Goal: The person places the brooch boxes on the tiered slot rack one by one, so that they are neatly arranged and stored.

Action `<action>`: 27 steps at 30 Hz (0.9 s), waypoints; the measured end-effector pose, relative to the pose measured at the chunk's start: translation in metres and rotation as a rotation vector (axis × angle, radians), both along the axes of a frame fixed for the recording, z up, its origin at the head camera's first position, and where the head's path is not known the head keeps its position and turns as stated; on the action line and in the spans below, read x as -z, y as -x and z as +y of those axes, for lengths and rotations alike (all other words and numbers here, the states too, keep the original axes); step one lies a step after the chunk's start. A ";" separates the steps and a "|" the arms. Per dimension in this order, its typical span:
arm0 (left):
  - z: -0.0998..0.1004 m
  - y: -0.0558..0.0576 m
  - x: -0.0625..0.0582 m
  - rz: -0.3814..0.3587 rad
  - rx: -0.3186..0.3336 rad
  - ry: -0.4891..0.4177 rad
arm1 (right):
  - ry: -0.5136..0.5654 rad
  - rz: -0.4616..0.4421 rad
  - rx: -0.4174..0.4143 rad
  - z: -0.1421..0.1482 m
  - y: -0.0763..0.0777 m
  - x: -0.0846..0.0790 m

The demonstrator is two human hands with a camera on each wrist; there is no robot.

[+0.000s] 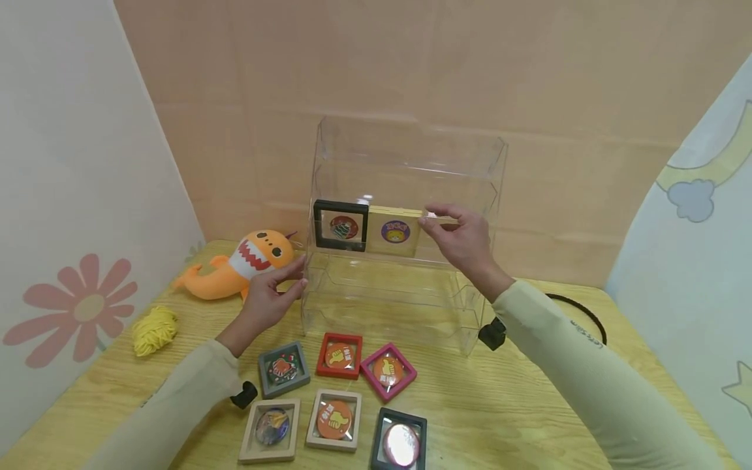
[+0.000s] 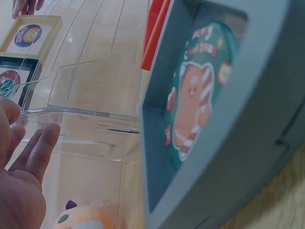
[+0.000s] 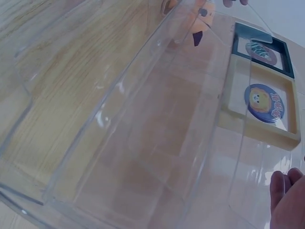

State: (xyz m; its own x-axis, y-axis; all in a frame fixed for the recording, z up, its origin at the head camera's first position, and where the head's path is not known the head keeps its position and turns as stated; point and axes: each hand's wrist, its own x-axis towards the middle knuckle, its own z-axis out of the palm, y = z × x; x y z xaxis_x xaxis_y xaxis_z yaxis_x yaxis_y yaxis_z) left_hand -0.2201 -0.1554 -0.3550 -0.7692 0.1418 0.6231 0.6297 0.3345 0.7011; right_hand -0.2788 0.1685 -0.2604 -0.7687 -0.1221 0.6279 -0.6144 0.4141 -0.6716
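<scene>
A person's right hand [image 1: 461, 236] sets thumb and forefinger at the right edge of a cream case [image 1: 395, 232], which stands beside a black case [image 1: 341, 226] in a clear rack [image 1: 405, 164], center frame; whether it grips cannot be told from here. The left hand [image 1: 267, 300], fingers extended, touches the rack's left side. The right sleeve [image 1: 578, 356] seems to read "Letsslim"; a gray case [image 1: 284, 369], lower center, apparently "Merry Christmas," partly legible.

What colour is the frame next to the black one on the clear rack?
The frame is pale yellow; it shows best in the head view.
</scene>
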 end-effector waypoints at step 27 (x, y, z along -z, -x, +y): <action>-0.005 -0.003 0.001 -0.015 -0.004 -0.003 | -0.179 0.070 -0.177 0.011 -0.066 0.014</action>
